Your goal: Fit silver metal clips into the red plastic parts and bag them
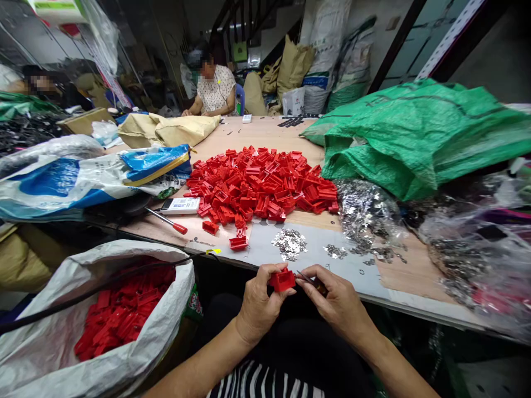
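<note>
My left hand (263, 301) is closed around a small red plastic housing (282, 280), held just off the table's front edge with its hollow side facing me. Close beside it, my right hand (334, 301) grips a small hand tool (312, 281) with a thin metal tip and a dark handle. The tip points at the housing's right side; I cannot tell whether they touch. Just beyond my hands lie a pile of small metal plates (289, 244) and a smaller heap of metal bits (335, 251). A large mound of red housings (261, 185) covers the table's middle.
At lower left stands a white sack (174, 257) of red parts. A red-handled screwdriver (168, 221) lies near a white box (181, 205). Bags of metal pieces (367, 207) and a green sack (415, 132) crowd the right. A person (215, 88) sits across the table.
</note>
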Demonstrator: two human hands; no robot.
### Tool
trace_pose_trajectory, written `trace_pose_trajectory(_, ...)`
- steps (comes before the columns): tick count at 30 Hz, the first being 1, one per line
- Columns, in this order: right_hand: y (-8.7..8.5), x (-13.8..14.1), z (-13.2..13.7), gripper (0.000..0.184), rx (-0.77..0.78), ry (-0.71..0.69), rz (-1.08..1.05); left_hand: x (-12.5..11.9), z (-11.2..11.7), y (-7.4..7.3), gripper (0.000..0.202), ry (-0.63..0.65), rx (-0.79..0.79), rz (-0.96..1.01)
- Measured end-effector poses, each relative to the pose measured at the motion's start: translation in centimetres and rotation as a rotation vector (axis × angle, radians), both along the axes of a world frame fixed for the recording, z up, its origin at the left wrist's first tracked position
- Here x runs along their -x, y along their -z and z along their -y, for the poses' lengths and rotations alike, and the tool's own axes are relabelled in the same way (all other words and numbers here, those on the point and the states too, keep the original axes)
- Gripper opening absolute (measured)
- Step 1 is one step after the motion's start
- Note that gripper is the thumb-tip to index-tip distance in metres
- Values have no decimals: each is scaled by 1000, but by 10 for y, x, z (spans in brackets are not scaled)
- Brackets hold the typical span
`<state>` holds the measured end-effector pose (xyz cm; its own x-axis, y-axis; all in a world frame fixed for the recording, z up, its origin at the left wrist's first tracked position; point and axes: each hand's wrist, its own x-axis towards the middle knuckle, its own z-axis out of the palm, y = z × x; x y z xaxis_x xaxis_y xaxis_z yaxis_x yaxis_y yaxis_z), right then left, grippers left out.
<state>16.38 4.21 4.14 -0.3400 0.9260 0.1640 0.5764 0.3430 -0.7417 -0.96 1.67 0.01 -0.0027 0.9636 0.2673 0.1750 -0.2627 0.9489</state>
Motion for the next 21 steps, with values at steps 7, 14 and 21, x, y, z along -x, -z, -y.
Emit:
trace_pose_trajectory(7, 2, 2, 0, 9, -78, -31, -16, -1, -3, 1, 38, -44, -211, -214)
trace_pose_trajectory(14, 13, 5, -2, 10, -8, -103, -7, -3, -2, -1, 40, -46, -254, -226)
trace_pose_trajectory(21, 13, 8, -2, 14, 40, -92, -124, -5, 1, 0, 39, -91, -292, -210)
